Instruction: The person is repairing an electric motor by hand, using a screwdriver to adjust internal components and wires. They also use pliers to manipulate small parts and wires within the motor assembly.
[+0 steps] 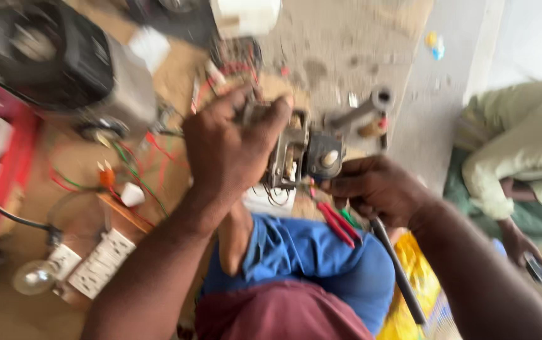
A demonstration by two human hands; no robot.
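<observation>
My left hand (230, 141) grips the top left of a small grey metal part (299, 154) with wires and a round black knob, held up over my lap. My right hand (378, 189) holds the part's lower right side together with a red-handled tool (337, 223) and a dark rod (400, 271) that runs down past my wrist. The frame is blurred, so the finer details of the part are unclear.
A grey and black motor housing (75, 69) stands at upper left beside a red case (9, 157). Loose red and green wires (135, 170), a white socket strip (101, 264) and a light bulb (31, 277) lie on the wooden board. Another person (523, 151) sits at right.
</observation>
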